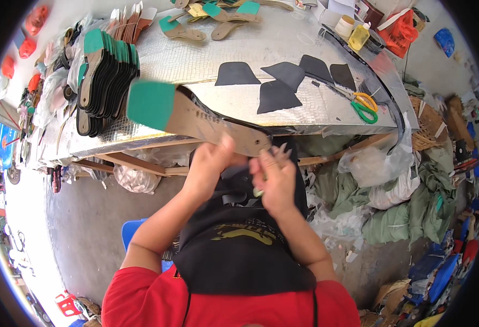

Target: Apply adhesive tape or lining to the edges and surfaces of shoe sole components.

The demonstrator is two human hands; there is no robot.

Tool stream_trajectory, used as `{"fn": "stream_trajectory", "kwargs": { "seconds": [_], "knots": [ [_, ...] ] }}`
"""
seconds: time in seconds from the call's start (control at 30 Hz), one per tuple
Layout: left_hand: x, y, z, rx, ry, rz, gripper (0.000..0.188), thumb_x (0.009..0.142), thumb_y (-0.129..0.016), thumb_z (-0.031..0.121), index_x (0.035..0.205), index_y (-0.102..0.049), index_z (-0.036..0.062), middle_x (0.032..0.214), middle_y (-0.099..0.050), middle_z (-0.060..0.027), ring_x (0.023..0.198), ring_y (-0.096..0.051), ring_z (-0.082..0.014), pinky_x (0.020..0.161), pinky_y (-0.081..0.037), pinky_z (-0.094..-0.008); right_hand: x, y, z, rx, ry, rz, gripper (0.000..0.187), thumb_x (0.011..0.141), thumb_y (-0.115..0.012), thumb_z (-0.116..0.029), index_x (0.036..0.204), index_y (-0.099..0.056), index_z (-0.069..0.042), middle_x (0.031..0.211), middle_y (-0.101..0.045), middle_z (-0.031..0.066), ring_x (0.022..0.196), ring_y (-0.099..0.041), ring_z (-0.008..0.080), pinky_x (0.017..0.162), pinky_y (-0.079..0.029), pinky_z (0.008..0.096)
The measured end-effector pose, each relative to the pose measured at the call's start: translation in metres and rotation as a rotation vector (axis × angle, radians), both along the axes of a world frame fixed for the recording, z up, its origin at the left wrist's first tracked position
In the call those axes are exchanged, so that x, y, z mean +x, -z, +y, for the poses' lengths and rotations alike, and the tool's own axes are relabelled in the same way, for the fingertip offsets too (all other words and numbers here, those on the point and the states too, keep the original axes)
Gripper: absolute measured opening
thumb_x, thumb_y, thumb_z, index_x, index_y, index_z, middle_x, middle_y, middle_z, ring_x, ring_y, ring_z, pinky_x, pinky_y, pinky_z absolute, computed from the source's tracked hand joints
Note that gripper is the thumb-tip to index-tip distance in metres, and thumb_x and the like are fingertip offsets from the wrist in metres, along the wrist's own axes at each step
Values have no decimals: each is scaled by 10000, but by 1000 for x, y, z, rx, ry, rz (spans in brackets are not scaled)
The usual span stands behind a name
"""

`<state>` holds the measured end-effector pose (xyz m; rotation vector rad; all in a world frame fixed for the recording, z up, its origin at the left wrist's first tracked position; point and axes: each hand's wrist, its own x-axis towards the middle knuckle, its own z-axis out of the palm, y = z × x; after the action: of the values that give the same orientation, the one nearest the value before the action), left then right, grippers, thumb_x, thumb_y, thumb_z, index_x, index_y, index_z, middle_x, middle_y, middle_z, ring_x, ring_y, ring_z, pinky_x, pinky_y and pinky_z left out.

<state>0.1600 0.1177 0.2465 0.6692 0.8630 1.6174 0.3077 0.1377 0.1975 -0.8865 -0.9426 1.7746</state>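
Note:
A tan shoe insole (196,117) with a black edge and a green patch (151,104) on its wide end is held up before the table's near edge. My left hand (211,163) is closed on its lower edge. My right hand (276,177) is closed at the narrow end, near a small hole. It grips a small pointed metal tool (284,155) with a bit of green below the fingers; blur and the fingers hide its kind. A stack of similar insoles (108,76) stands to the left on the table.
Several black trapezoid pieces (238,73) lie on the silver-covered table (179,52), beside scissors (365,106) with yellow and green handles. More green-ended insoles (182,30) lie at the back. A yellow bottle (359,36) stands back right. Bags and scraps (389,223) fill the floor at right.

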Motion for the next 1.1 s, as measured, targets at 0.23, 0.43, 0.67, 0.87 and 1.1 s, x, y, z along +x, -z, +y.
{"fn": "stream_trajectory", "kwargs": {
  "seconds": [0.23,0.43,0.67,0.87,1.1],
  "knots": [
    [-30,-19,-10,426,-114,1705,368,777,-769,276,1001,-637,17,913,-632,-115,866,-609,-295,785,-477,-368,46,-25,36,729,-291,-435,112,936,-531,-44,976,-603,33,707,-603,57,613,-568,111,564,-445,244],
    [-48,10,-8,-238,444,994,288,874,-711,238,1023,-689,-8,777,-645,-68,729,-542,-84,670,-466,-268,52,-28,47,1325,-78,-1011,251,761,-662,-49,1010,-638,-71,730,-607,83,576,-594,267,529,-452,323],
    [-24,59,-11,-276,278,459,270,920,-673,246,970,-685,-19,764,-634,3,692,-509,-40,600,-445,-237,15,22,-9,1199,74,-1039,158,798,-676,-70,932,-609,-20,649,-578,99,501,-580,271,461,-437,356],
    [-1,56,-3,-271,115,630,249,947,-632,236,968,-644,-12,784,-618,18,722,-502,-33,632,-440,-223,-14,36,-10,1016,273,-920,176,861,-642,-60,1004,-609,37,698,-623,164,559,-630,321,488,-481,363],
    [8,49,6,-229,90,558,280,989,-564,259,1075,-602,-4,906,-618,-14,845,-528,-64,751,-464,-256,-11,49,-3,780,185,-728,186,922,-616,-133,1014,-626,29,740,-650,144,599,-664,268,523,-500,343]
  ]
}}
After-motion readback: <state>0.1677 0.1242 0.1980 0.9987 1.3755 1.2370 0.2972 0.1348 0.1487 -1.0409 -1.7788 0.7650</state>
